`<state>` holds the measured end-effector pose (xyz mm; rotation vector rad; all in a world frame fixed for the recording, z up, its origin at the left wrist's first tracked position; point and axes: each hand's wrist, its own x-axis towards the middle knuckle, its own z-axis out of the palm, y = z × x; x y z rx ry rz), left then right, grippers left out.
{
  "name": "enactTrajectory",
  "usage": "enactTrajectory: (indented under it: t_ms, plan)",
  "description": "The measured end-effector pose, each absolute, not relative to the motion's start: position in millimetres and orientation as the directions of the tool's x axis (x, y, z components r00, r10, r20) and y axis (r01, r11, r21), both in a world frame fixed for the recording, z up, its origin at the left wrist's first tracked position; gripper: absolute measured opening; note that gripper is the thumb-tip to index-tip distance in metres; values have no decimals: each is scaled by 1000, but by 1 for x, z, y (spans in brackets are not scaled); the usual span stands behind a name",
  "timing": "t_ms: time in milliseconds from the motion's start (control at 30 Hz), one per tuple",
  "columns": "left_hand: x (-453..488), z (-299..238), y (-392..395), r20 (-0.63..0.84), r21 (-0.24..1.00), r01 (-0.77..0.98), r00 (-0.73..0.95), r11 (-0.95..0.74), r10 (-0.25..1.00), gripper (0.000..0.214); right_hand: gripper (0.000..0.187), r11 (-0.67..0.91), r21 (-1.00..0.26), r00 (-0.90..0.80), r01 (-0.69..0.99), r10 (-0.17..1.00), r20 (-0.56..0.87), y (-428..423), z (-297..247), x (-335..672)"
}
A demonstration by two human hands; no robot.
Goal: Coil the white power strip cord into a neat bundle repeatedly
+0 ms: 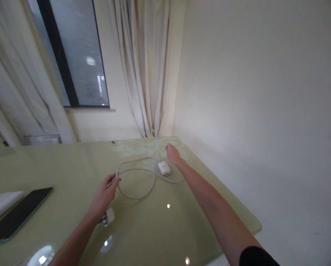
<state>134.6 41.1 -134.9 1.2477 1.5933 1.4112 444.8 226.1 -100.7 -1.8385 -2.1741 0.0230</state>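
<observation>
A white extension cord [139,195] lies in loops on the glossy pale green table [71,162]. Its square socket block [164,168] rests near the far right corner. Its plug [109,216] lies by my left wrist. My left hand [103,197] pinches the cable at the left end of the loop, fingers closed on it. My right hand [172,154] reaches past the socket block with fingers curled just beyond it; I cannot make out whether it grips the cable there.
A dark tablet [18,214] and a white flat object [2,205] lie at the table's left edge. Curtains [145,74] and a window [76,55] stand behind the table. A plain wall [265,111] runs along the right side. The table's right edge is close to the socket block.
</observation>
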Motion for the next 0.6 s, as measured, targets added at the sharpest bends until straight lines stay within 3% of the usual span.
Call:
enactTrajectory:
  t_ms: [133, 300, 433, 600]
  plan:
    - [137, -135, 43, 54, 994, 109, -318, -20, 946, 75, 38, 270, -147, -243, 952, 954, 178, 219, -100, 456]
    - [141, -130, 46, 61, 995, 88, -293, -37, 954, 67, 39, 237, -146, -229, 960, 971, 71, 202, -120, 469]
    - [137, -134, 45, 32, 998, 66, -313, -11, 949, 67, 32, 265, -203, -229, 943, 956, 181, 201, -95, 460]
    - [112, -132, 57, 55, 998, 58, -455, -31, 889, 67, 24, 459, -225, -385, 860, 871, 303, 182, -43, 470]
